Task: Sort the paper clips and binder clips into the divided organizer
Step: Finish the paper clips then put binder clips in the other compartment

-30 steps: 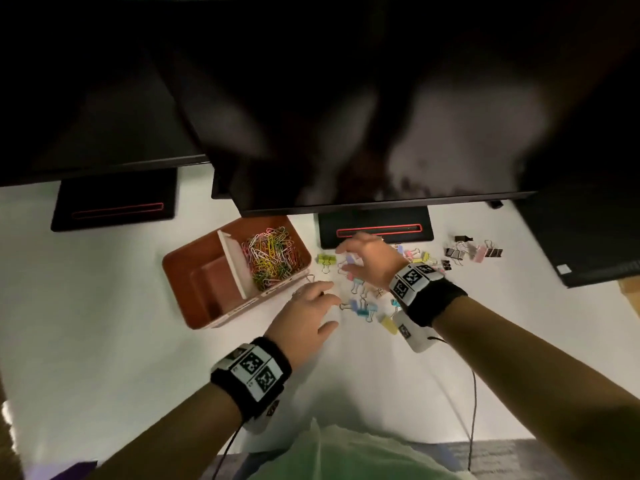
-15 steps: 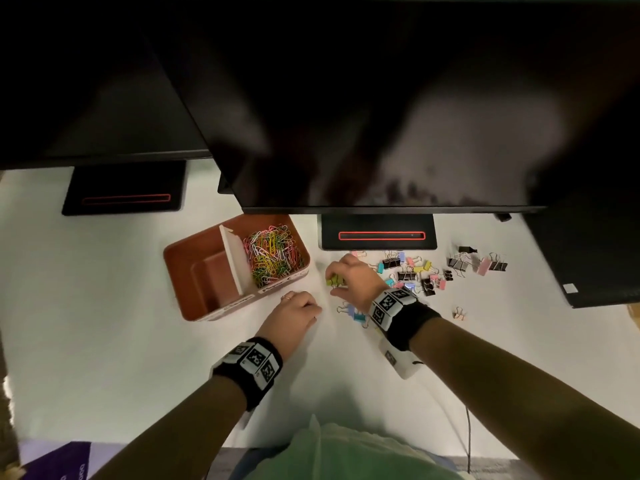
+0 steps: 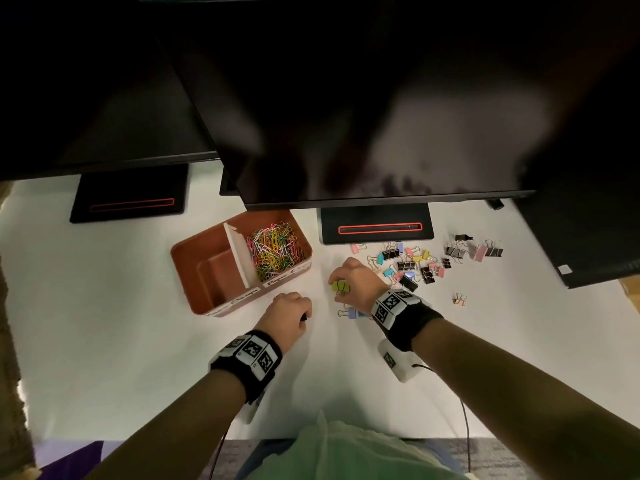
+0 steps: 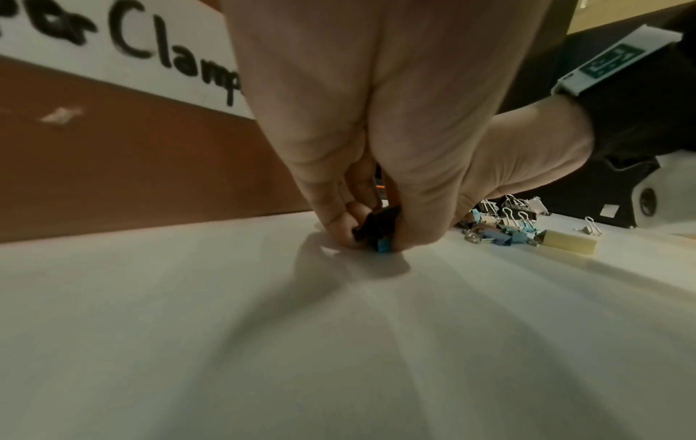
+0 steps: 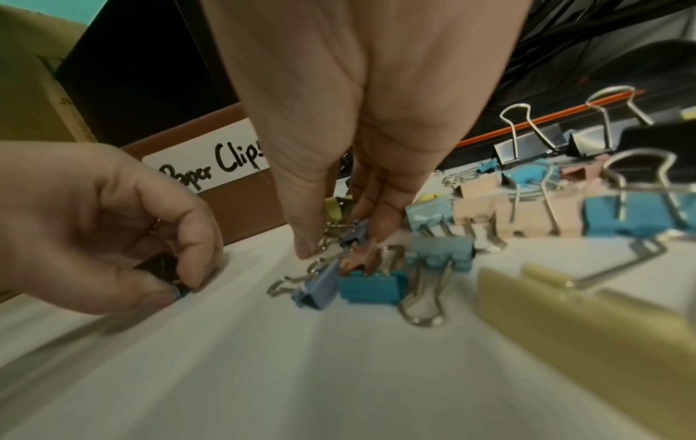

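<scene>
A brown divided organizer holds a heap of coloured paper clips in its right compartment; nothing shows in its left one. My left hand rests on the table just in front of it, fingers curled round small black and blue binder clips. My right hand pinches a yellow-green binder clip together with a small blue-grey clip. More binder clips lie scattered to its right.
Monitors overhang the back of the white table, their black bases behind the clips. A second clip group and a lone peach clip lie further right. A lilac clip lies by my right wrist.
My right hand drew back from the clip pile toward me, holding the yellow-green clip. My left hand went from spread fingers to a closed grip on small clips.
</scene>
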Demonstrator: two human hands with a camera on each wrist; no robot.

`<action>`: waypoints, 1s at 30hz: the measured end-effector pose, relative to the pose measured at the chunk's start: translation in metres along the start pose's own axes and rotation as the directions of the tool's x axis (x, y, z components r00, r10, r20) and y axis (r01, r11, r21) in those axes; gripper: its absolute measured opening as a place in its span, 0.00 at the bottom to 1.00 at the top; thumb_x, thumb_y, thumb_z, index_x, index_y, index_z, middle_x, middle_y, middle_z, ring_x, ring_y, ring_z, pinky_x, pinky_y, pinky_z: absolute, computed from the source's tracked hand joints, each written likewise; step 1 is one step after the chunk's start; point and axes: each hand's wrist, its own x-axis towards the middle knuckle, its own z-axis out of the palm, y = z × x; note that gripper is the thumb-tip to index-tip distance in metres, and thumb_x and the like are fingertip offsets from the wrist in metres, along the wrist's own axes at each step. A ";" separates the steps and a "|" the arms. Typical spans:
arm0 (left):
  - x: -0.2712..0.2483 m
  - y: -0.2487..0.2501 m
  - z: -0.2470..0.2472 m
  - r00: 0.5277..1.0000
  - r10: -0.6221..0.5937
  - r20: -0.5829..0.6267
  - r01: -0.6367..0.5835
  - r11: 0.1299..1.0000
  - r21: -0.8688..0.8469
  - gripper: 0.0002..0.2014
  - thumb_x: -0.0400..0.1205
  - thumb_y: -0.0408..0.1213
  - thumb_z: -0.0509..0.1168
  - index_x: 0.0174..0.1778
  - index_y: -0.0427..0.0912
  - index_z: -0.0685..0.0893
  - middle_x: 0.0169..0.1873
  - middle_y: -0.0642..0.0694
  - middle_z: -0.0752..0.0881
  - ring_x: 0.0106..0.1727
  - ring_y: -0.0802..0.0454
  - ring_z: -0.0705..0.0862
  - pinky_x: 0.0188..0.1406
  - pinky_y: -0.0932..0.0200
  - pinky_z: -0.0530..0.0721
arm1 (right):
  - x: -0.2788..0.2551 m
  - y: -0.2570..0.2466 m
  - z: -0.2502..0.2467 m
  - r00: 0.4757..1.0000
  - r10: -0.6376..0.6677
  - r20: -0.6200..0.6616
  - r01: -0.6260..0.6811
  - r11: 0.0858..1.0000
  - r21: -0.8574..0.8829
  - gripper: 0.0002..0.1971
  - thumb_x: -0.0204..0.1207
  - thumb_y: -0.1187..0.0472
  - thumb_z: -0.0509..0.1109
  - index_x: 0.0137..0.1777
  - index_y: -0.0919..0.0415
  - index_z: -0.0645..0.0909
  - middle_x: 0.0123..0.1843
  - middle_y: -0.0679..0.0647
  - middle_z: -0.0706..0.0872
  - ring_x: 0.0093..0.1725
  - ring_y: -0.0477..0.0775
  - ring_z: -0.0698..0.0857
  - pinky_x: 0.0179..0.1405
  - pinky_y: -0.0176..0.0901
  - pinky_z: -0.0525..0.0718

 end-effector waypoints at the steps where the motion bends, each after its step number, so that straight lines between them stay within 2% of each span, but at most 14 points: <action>1: -0.001 -0.001 -0.001 1.000 0.007 0.003 -0.007 1.000 -0.005 0.10 0.74 0.26 0.61 0.47 0.39 0.83 0.46 0.42 0.83 0.51 0.43 0.78 0.52 0.55 0.77 | -0.002 0.000 -0.001 1.000 -0.002 0.013 0.002 1.000 -0.003 0.18 0.75 0.61 0.71 0.65 0.55 0.77 0.65 0.56 0.76 0.63 0.57 0.77 0.60 0.43 0.78; 4: -0.007 0.000 -0.006 0.999 0.030 -0.011 -0.030 0.998 -0.058 0.09 0.73 0.27 0.63 0.46 0.39 0.83 0.44 0.42 0.84 0.50 0.44 0.79 0.52 0.54 0.79 | -0.011 -0.002 -0.005 0.998 0.020 0.058 -0.022 0.999 0.042 0.18 0.76 0.66 0.68 0.66 0.56 0.76 0.64 0.58 0.81 0.59 0.59 0.80 0.53 0.45 0.83; 7: -0.019 0.005 -0.017 0.991 0.102 -0.082 -0.113 0.983 -0.145 0.08 0.72 0.27 0.66 0.45 0.41 0.84 0.42 0.46 0.85 0.47 0.48 0.81 0.51 0.53 0.81 | -0.019 -0.003 -0.008 0.996 0.022 0.091 -0.026 0.999 0.040 0.22 0.72 0.71 0.71 0.66 0.56 0.76 0.62 0.60 0.82 0.58 0.59 0.80 0.48 0.47 0.84; 9: -0.032 0.010 -0.031 0.976 0.157 -0.152 -0.187 0.959 -0.212 0.07 0.72 0.28 0.67 0.43 0.43 0.84 0.40 0.51 0.83 0.43 0.55 0.81 0.47 0.56 0.82 | -0.024 -0.008 -0.013 0.994 -0.015 0.108 0.012 1.000 0.024 0.24 0.72 0.70 0.72 0.66 0.56 0.75 0.63 0.59 0.81 0.57 0.58 0.81 0.46 0.42 0.82; 11: -0.045 0.011 -0.051 0.953 0.180 -0.243 -0.241 0.937 -0.253 0.08 0.72 0.27 0.69 0.42 0.45 0.83 0.38 0.54 0.83 0.41 0.60 0.81 0.44 0.63 0.82 | -0.029 -0.020 -0.020 0.994 -0.093 0.065 0.094 0.996 -0.004 0.21 0.74 0.66 0.72 0.66 0.55 0.75 0.63 0.56 0.81 0.54 0.54 0.81 0.43 0.36 0.78; 13: -0.056 0.005 -0.076 0.929 0.147 -0.341 -0.250 0.927 -0.279 0.09 0.72 0.26 0.70 0.42 0.45 0.83 0.39 0.54 0.82 0.42 0.61 0.82 0.44 0.71 0.80 | -0.033 -0.041 -0.028 0.979 -0.201 -0.027 0.201 0.979 -0.021 0.20 0.73 0.63 0.73 0.65 0.54 0.77 0.60 0.54 0.83 0.51 0.51 0.81 0.43 0.32 0.77; 14: -0.061 -0.001 -0.088 0.915 0.114 -0.388 -0.235 0.931 -0.280 0.09 0.72 0.25 0.71 0.41 0.45 0.84 0.38 0.55 0.82 0.41 0.63 0.81 0.43 0.74 0.77 | -0.033 -0.053 -0.030 0.962 -0.259 -0.085 0.260 0.966 0.005 0.18 0.73 0.62 0.74 0.63 0.54 0.79 0.58 0.54 0.84 0.52 0.52 0.82 0.46 0.34 0.78; 15: -0.064 -0.008 -0.100 0.898 0.075 -0.433 -0.209 0.940 -0.270 0.09 0.71 0.25 0.71 0.40 0.44 0.84 0.38 0.55 0.82 0.40 0.64 0.80 0.41 0.76 0.75 | -0.032 -0.067 -0.032 0.940 -0.310 -0.142 0.319 0.947 0.047 0.17 0.72 0.62 0.74 0.60 0.54 0.80 0.56 0.55 0.86 0.53 0.54 0.83 0.49 0.37 0.79; 18: -0.066 -0.033 -0.126 0.856 -0.085 -0.510 -0.069 0.959 -0.275 0.10 0.72 0.26 0.71 0.40 0.47 0.84 0.38 0.58 0.82 0.40 0.64 0.80 0.38 0.75 0.76 | -0.018 -0.113 -0.037 0.887 -0.404 -0.225 0.438 0.890 0.128 0.15 0.71 0.62 0.75 0.57 0.56 0.81 0.55 0.54 0.86 0.53 0.51 0.83 0.50 0.34 0.76; 20: -0.062 -0.050 -0.134 0.854 -0.184 -0.487 -0.002 0.934 -0.356 0.12 0.73 0.27 0.70 0.41 0.51 0.83 0.40 0.59 0.84 0.41 0.66 0.82 0.44 0.75 0.80 | -0.005 -0.143 -0.036 0.869 -0.421 -0.259 0.468 0.870 0.157 0.17 0.70 0.62 0.76 0.59 0.57 0.79 0.57 0.55 0.85 0.53 0.49 0.81 0.52 0.37 0.77; 22: -0.059 -0.064 -0.139 0.883 -0.237 -0.404 0.031 0.891 -0.454 0.17 0.74 0.25 0.69 0.45 0.56 0.82 0.47 0.54 0.86 0.51 0.60 0.85 0.58 0.60 0.83 | 0.006 -0.164 -0.030 0.873 -0.415 -0.256 0.464 0.869 0.171 0.23 0.70 0.59 0.76 0.65 0.57 0.76 0.61 0.56 0.83 0.58 0.52 0.81 0.58 0.43 0.79; 24: -0.060 -0.070 -0.141 0.898 -0.250 -0.361 0.080 0.901 -0.427 0.19 0.76 0.23 0.66 0.53 0.53 0.82 0.56 0.48 0.84 0.60 0.53 0.83 0.65 0.52 0.80 | 0.012 -0.171 -0.025 0.898 -0.386 -0.211 0.425 0.885 0.191 0.30 0.71 0.56 0.76 0.72 0.56 0.70 0.67 0.58 0.79 0.63 0.56 0.81 0.63 0.46 0.79; 26: -0.063 -0.069 -0.143 0.879 -0.215 -0.426 0.086 0.949 -0.302 0.20 0.77 0.20 0.62 0.59 0.46 0.81 0.59 0.45 0.82 0.60 0.50 0.81 0.67 0.54 0.78 | 0.010 -0.163 -0.026 0.906 -0.366 -0.212 0.409 0.887 0.215 0.31 0.72 0.54 0.74 0.74 0.53 0.67 0.69 0.57 0.77 0.64 0.55 0.81 0.64 0.47 0.81; 30: -0.065 -0.034 -0.139 0.824 -0.044 -0.565 -0.117 0.962 -0.246 0.16 0.77 0.23 0.62 0.56 0.45 0.83 0.54 0.50 0.81 0.53 0.60 0.82 0.61 0.68 0.78 | -0.008 -0.108 -0.040 0.908 -0.305 -0.285 0.371 0.903 0.215 0.24 0.74 0.55 0.73 0.69 0.52 0.73 0.65 0.50 0.80 0.56 0.42 0.78 0.59 0.38 0.80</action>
